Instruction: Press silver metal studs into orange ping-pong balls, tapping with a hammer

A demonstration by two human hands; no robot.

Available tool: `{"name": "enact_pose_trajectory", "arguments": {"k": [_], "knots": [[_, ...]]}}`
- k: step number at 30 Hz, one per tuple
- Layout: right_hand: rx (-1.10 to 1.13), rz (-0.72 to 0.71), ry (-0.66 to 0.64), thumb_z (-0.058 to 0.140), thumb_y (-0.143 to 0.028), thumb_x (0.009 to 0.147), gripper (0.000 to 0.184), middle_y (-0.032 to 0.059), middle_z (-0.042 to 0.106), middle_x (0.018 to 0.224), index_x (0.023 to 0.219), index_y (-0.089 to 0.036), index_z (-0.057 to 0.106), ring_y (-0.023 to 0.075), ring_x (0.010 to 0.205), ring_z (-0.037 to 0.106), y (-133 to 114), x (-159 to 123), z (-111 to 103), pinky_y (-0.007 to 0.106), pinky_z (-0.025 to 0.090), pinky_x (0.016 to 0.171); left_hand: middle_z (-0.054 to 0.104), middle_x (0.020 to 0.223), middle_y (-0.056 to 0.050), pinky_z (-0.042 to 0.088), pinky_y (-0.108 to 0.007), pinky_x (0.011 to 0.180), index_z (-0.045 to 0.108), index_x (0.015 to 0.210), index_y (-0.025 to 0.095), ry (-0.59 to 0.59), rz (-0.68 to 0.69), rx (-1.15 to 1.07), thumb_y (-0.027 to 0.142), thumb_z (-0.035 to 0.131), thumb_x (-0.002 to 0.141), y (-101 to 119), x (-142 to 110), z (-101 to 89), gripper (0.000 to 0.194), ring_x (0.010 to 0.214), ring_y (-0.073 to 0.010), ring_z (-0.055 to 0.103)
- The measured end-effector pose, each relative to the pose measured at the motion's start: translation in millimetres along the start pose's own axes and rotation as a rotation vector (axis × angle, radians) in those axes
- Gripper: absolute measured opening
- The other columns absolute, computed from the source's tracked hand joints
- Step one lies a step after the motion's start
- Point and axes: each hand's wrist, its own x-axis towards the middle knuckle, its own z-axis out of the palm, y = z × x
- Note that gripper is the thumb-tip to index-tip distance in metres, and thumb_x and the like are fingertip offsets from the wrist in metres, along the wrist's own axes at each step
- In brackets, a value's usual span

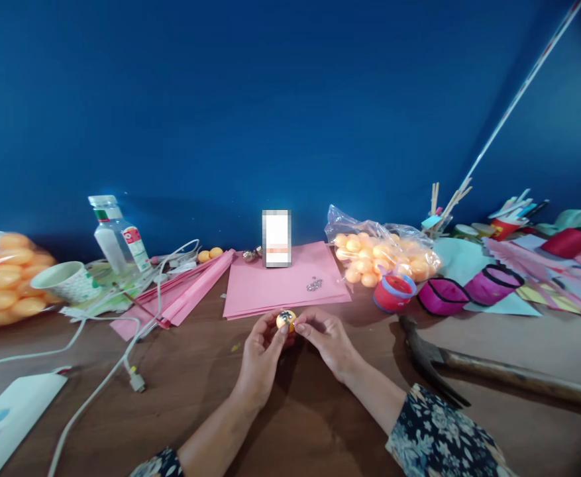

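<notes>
In the head view, my left hand (262,361) is closed around a small orange ball (283,324), like a ping-pong ball, with dark and shiny bits on its upper face. Thumb and fingers of my right hand (330,346) are pinched together at the ball's right side. Whatever lies between those fingertips is too small to make out. Just beyond both hands are stacked pink sheets (265,291), with a little heap of silvery bits (315,284) on them. Two shiny round ornaments (249,255) sit at the sheets' back edge.
A hammer (499,371) lies to the right. Behind it stand a red tub (394,295) and purple fabric cups (444,297). Bags of orange balls (364,255) flank the workspace. On the left are a white cable (121,361), a leaning bottle (108,235) and a power strip (19,414).
</notes>
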Motion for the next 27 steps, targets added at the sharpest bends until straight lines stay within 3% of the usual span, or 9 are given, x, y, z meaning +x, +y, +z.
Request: {"name": "enact_pose_trajectory", "arguments": {"k": [18,27], "knots": [[-0.067,0.007,-0.026,0.059,-0.036,0.076,0.02,-0.0002,0.058,0.069,0.075,-0.017,0.059,0.0122,0.065,0.051,0.7,0.4,-1.0,0.024,0.041,0.063,0.063,0.104,-0.008,0.049,-0.029,0.077,0.054,0.11,0.019,-0.02,0.016,0.018,0.029,0.064,0.07,1.6,-1.3,0.5,0.042,0.086,-0.017,0.061],[-0.108,-0.047,-0.028,0.057,-0.035,0.077,0.018,0.0032,0.06,0.087,0.075,-0.018,0.06,0.0151,0.08,0.054,3.4,1.3,-2.8,0.026,0.042,0.074,0.064,0.103,-0.007,0.048,-0.031,0.079,0.056,0.106,0.02,-0.029,0.016,0.018,0.031,0.065,0.069,1.0,0.2,0.3,0.04,0.089,-0.0186,0.061]]}}
